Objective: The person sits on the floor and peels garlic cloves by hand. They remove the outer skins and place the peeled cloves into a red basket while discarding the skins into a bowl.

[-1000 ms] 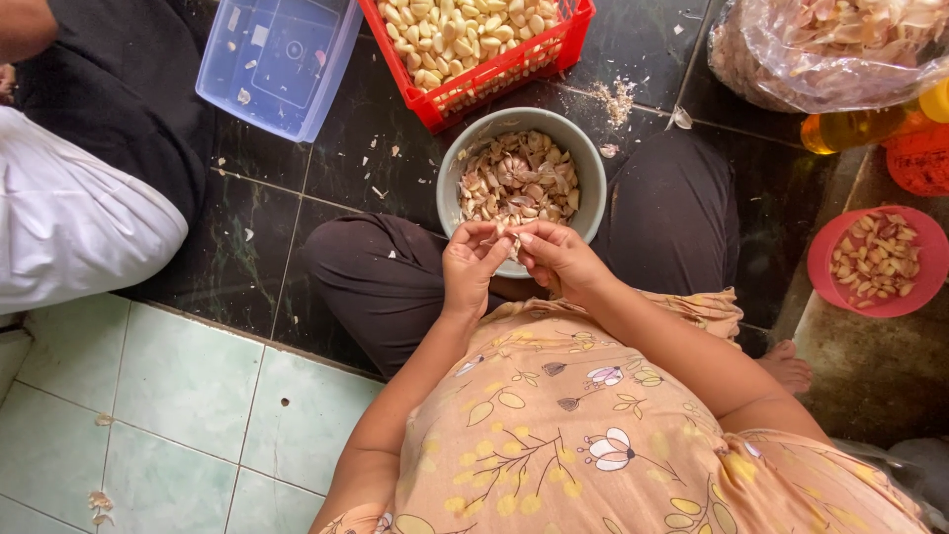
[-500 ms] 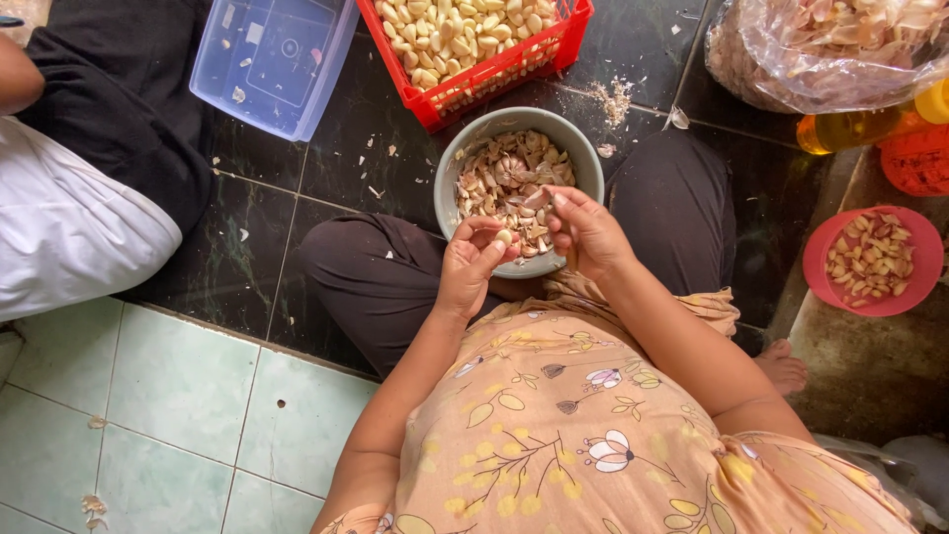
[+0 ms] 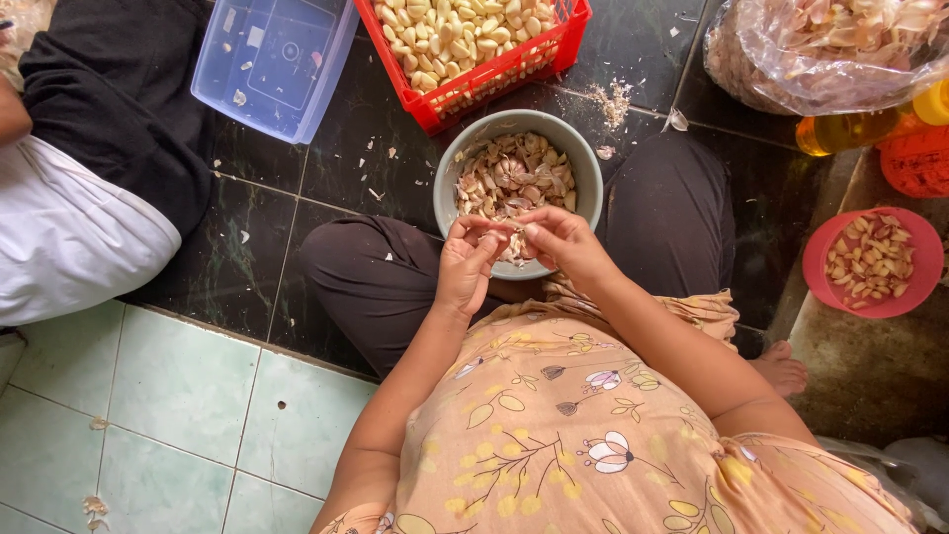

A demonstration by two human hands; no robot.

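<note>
— On the dark floor tiles, far left, what's there?

— A clear plastic tub (image 3: 272,59), then a red basket (image 3: 474,84) heaped with peeled garlic cloves (image 3: 450,30), so much peeling looks done.

— And the hands?

— Left hand (image 3: 467,262) and right hand (image 3: 563,240) meet over the near rim of the grey bowl (image 3: 588,178), fingertips pinching one garlic clove (image 3: 506,233) between them. Skins and unpeeled pieces still fill that bowl, so plenty remains.

— Further right?

— A pink bowl (image 3: 914,287) of cloves.

— Anything changed?

— Half a second ago the right hand reached into the bowl; now it's drawn back to the left.
</note>
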